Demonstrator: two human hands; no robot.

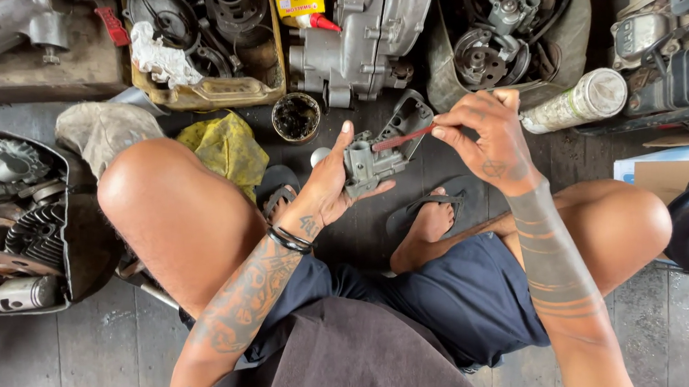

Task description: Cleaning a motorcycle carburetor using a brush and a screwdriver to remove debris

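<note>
My left hand [327,185] holds a small grey metal engine part [368,162] upright between thumb and fingers, above my feet. My right hand [487,137] pinches a thin red stick-like tool [404,138], whose tip rests on the top of the part. A dark open housing piece [410,116] lies on the floor just behind the part. I sit on the floor with knees apart, in dark shorts and flip-flops.
A yellow tray [205,94] of engine parts, a grey engine casing [365,36], a small pot of black grease [296,117] and a yellow rag [228,148] lie ahead. A black bin [78,239] of parts stands left, a sack [569,28] of parts and a spray can [579,101] right.
</note>
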